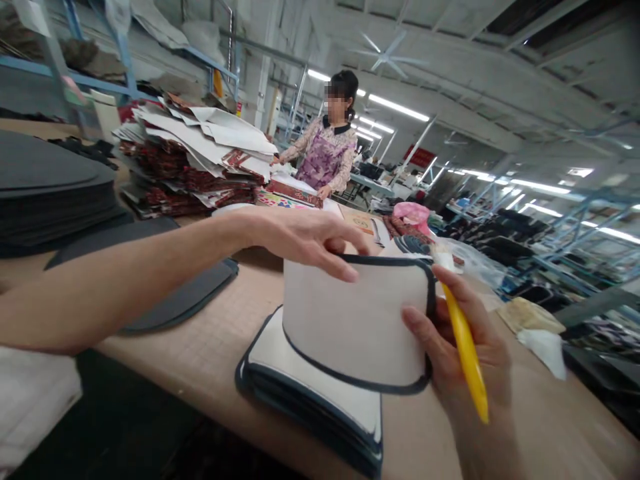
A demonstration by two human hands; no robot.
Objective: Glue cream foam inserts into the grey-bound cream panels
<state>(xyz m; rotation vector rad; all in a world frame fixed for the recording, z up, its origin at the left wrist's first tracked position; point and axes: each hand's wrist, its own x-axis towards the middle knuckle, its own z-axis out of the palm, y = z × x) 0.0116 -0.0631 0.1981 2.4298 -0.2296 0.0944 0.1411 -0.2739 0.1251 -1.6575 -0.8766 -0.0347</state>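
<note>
A white panel with dark edging (pixel 355 320) is held up and curved between my hands. My left hand (pixel 310 243) reaches across from the left and is closed at its top edge, the thumb lying over the front face. My right hand (pixel 465 333) grips the panel's right edge, thumb in front and fingers behind. A yellow-handled tool (pixel 465 347) is also held in my right hand; its pale upper end is blurred, so its kind is unclear. Below the panel lies a stack of similar dark-edged panels (pixel 320 400) on the table.
Dark rounded sheets (pixel 55 193) are stacked at left on the brown table (pixel 200 367). Behind them rises a pile of white and dark-red pieces (pixel 200 153). Across the table stands a co-worker (pixel 327 147). A pink bundle (pixel 413 217) and clear plastic (pixel 475 263) lie at the right.
</note>
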